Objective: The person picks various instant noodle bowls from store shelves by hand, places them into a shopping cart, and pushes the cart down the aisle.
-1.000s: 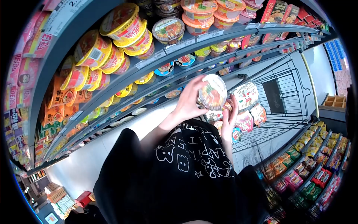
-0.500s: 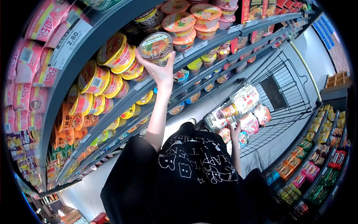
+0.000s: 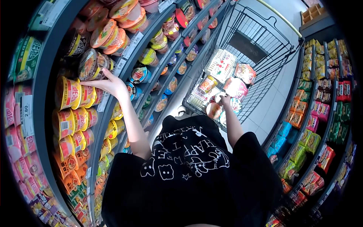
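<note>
My left hand (image 3: 111, 84) is up at the shelf, closed around a dark instant noodle bowl (image 3: 90, 65) with a printed lid. The fingers lie under the bowl and the thumb presses its side. Yellow-and-red noodle bowls (image 3: 70, 92) stand stacked just below it, and orange-lidded noodle bowls (image 3: 107, 37) sit above. Over the near end of a wire shopping cart (image 3: 264, 34), my right hand (image 3: 225, 99) has its fingers closed by a small white item; what they grip is unclear. Around it lie a yellow-lidded noodle cup (image 3: 208, 84), a pink-and-white package (image 3: 236, 89) and other packs.
A white multipack with red print (image 3: 221, 65) lies farther into the cart. Shelving with colourful snack packets (image 3: 302, 102) runs along the right. Price labels (image 3: 27, 113) line the dark shelf edges on the left. Pale floor tiles (image 3: 261, 128) show beside the cart.
The view has turned, with the shelf swinging left and the cart upward. My left hand has brought the dark noodle bowl in among the shelved bowls. My right hand stays at the cart.
</note>
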`<move>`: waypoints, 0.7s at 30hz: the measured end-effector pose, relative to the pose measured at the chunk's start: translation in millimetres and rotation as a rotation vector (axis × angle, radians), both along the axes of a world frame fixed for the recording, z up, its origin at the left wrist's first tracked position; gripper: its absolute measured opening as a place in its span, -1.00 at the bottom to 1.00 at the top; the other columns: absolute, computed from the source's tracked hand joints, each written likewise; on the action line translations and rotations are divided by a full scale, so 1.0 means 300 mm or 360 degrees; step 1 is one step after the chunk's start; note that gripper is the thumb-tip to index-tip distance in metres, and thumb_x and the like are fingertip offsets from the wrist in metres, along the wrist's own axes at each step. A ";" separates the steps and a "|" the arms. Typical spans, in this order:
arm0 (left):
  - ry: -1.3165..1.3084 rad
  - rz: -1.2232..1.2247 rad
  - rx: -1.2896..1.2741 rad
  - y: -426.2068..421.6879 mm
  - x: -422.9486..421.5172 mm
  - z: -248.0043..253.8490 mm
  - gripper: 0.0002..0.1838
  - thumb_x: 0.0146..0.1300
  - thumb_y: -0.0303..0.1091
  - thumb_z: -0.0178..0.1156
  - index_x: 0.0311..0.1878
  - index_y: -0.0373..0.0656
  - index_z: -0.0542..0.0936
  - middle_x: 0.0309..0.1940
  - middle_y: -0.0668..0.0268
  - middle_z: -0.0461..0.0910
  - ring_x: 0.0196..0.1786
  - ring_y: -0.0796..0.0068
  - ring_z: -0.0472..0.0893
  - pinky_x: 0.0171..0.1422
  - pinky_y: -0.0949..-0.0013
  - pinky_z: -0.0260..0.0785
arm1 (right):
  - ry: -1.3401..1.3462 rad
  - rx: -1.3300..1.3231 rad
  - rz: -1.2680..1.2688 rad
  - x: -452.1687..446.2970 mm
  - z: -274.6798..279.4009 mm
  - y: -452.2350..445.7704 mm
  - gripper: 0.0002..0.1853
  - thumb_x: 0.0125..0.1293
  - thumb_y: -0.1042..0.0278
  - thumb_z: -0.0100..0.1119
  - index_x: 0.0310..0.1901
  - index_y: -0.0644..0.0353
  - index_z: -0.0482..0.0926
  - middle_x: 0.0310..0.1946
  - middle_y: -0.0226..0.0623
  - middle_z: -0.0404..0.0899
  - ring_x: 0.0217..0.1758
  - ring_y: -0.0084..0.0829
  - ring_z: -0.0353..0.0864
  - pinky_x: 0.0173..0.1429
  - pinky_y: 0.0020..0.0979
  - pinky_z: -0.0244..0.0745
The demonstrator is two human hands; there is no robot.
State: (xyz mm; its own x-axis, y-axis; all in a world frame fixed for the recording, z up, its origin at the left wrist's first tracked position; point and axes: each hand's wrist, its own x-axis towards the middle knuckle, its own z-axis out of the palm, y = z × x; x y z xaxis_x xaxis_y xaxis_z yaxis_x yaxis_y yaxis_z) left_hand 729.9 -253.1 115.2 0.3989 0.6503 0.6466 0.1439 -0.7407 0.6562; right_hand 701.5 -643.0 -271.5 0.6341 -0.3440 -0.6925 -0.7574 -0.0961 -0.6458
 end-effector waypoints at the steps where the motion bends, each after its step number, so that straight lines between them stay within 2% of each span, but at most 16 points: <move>1: -0.0008 -0.0017 -0.0029 -0.008 0.000 0.006 -0.13 0.19 -0.32 0.00 0.23 -0.44 -0.45 0.25 -0.26 -0.43 0.35 -0.01 -0.25 0.37 0.18 -0.42 | 0.0143 0.0125 -0.0027 0.007 0.060 -0.003 -0.35 -0.15 0.42 0.19 0.04 0.42 0.23 -0.16 0.06 0.45 -0.10 -0.14 0.47 -0.05 -0.33 0.39; 3: -0.0015 -0.0020 -0.0049 -0.012 -0.007 0.009 -0.13 0.19 -0.33 0.01 0.24 -0.43 -0.44 0.25 -0.26 -0.42 0.35 -0.01 -0.24 0.37 0.17 -0.41 | 0.0289 0.0258 -0.0041 0.028 0.075 -0.016 -0.36 -0.15 0.45 0.18 0.05 0.43 0.22 -0.18 0.08 0.45 -0.14 -0.14 0.49 -0.11 -0.32 0.43; 4: 0.0070 0.0011 0.0003 -0.009 -0.018 0.000 -0.13 0.19 -0.35 0.01 0.24 -0.42 -0.43 0.26 -0.24 -0.41 0.35 0.00 -0.23 0.37 0.17 -0.40 | 0.0162 -0.0087 0.0175 0.038 -0.023 -0.048 -0.38 -0.14 0.48 0.15 0.03 0.44 0.21 -0.20 0.10 0.45 -0.18 -0.14 0.51 -0.19 -0.32 0.46; 5: 0.0154 0.0046 0.0054 -0.010 -0.030 0.002 -0.14 0.18 -0.36 0.02 0.25 -0.41 -0.42 0.27 -0.23 -0.39 0.36 0.02 -0.22 0.38 0.17 -0.39 | 0.0028 -0.0432 0.0393 0.052 -0.030 -0.046 -0.40 -0.13 0.51 0.12 0.02 0.45 0.20 -0.22 0.13 0.46 -0.22 -0.13 0.54 -0.27 -0.31 0.48; 6: 0.0157 0.0067 0.0060 -0.020 -0.047 0.003 -0.14 0.18 -0.36 0.02 0.25 -0.41 -0.42 0.27 -0.23 -0.39 0.36 0.02 -0.22 0.38 0.17 -0.39 | 0.0028 -0.0425 0.0415 0.056 -0.032 -0.057 -0.40 -0.13 0.51 0.12 0.02 0.45 0.20 -0.22 0.13 0.46 -0.22 -0.13 0.54 -0.27 -0.31 0.48; 7: 0.0128 -0.0059 0.0000 -0.051 -0.067 0.012 -0.14 0.17 -0.37 0.02 0.26 -0.38 -0.40 0.27 -0.20 -0.39 0.36 0.03 -0.22 0.38 0.17 -0.39 | 0.0113 -0.0449 0.0469 0.063 0.064 -0.054 -0.42 -0.14 0.50 0.12 0.00 0.46 0.22 -0.22 0.14 0.45 -0.23 -0.13 0.54 -0.29 -0.32 0.49; 8: 0.0095 -0.0183 -0.0057 -0.081 -0.088 0.020 -0.15 0.17 -0.38 0.02 0.27 -0.36 -0.39 0.28 -0.18 -0.38 0.36 0.04 -0.21 0.38 0.18 -0.39 | 0.0194 -0.0473 0.0524 0.071 0.087 -0.053 -0.44 -0.14 0.49 0.12 -0.02 0.47 0.25 -0.22 0.16 0.44 -0.24 -0.12 0.55 -0.30 -0.33 0.50; 9: 0.0131 -0.0197 -0.0094 -0.104 -0.113 0.022 -0.16 0.17 -0.37 0.03 0.28 -0.32 -0.35 0.30 -0.12 -0.35 0.36 0.07 -0.20 0.39 0.19 -0.38 | 0.0312 -0.0317 0.0510 0.066 -0.030 -0.080 -0.52 -0.16 0.45 0.14 -0.12 0.47 0.37 -0.24 0.18 0.47 -0.22 -0.13 0.55 -0.25 -0.35 0.51; 10: 0.0158 -0.0191 -0.0110 -0.118 -0.141 0.009 -0.17 0.14 -0.40 0.07 0.30 -0.27 -0.29 0.30 -0.06 -0.26 0.36 0.11 -0.15 0.38 0.14 -0.30 | 0.0372 -0.0448 0.0858 0.068 -0.144 -0.125 -0.56 -0.18 0.39 0.17 -0.20 0.47 0.44 -0.28 0.17 0.50 -0.24 -0.18 0.57 -0.26 -0.34 0.51; 12: 0.0163 -0.0324 -0.0106 -0.151 -0.192 -0.023 -0.20 0.13 -0.40 0.07 0.29 -0.26 -0.22 0.31 -0.01 -0.23 0.36 0.12 -0.13 0.38 0.14 -0.29 | 0.0369 -0.0478 0.1055 0.067 -0.001 -0.103 -0.57 -0.17 0.34 0.19 -0.24 0.47 0.46 -0.30 0.13 0.52 -0.26 -0.20 0.58 -0.26 -0.29 0.49; 14: 0.0191 -0.0418 -0.0189 -0.189 -0.235 -0.051 -0.23 0.12 -0.44 0.07 0.29 -0.26 -0.17 0.31 0.04 -0.19 0.35 0.15 -0.10 0.38 0.15 -0.27 | 0.0249 -0.0427 0.1064 0.072 0.091 -0.094 -0.53 -0.22 0.29 0.27 -0.26 0.47 0.46 -0.32 0.09 0.53 -0.26 -0.17 0.57 -0.22 -0.24 0.47; 16: 0.0237 -0.0487 -0.0264 -0.236 -0.269 -0.066 -0.25 0.10 -0.48 0.05 0.29 -0.25 -0.15 0.31 0.07 -0.17 0.35 0.17 -0.08 0.38 0.16 -0.25 | -0.0325 -0.0936 0.0893 0.022 -0.122 -0.120 -0.66 -0.25 0.22 0.36 -0.60 0.36 0.50 -0.70 -0.14 0.51 -0.63 -0.32 0.53 -0.46 -0.39 0.42; 19: 0.0323 -0.0573 -0.0388 -0.282 -0.303 -0.099 -0.27 0.09 -0.51 0.03 0.28 -0.23 -0.12 0.31 0.10 -0.17 0.34 0.19 -0.05 0.36 0.15 -0.18 | -0.0456 -0.1084 0.0971 0.011 -0.033 -0.072 -0.63 -0.26 0.18 0.38 -0.61 0.37 0.50 -0.66 -0.10 0.52 -0.61 -0.27 0.54 -0.45 -0.37 0.41; 21: 0.0358 -0.0662 -0.0419 -0.313 -0.302 -0.091 -0.28 0.09 -0.53 0.02 0.28 -0.23 -0.10 0.30 0.11 -0.16 0.33 0.18 -0.02 0.35 0.15 -0.13 | -0.0233 -0.0660 0.0819 0.013 -0.128 -0.071 -0.64 -0.22 0.22 0.38 -0.59 0.38 0.50 -0.65 -0.20 0.51 -0.65 -0.35 0.49 -0.48 -0.39 0.40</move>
State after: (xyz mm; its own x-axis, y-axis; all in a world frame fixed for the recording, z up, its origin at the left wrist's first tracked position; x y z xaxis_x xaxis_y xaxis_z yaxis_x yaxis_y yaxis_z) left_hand 639.2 -346.9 87.8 0.7672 0.5363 0.3519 0.0319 -0.5799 0.8141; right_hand 705.6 -664.4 -309.7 0.8656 -0.1920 -0.4624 -0.4562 -0.6831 -0.5703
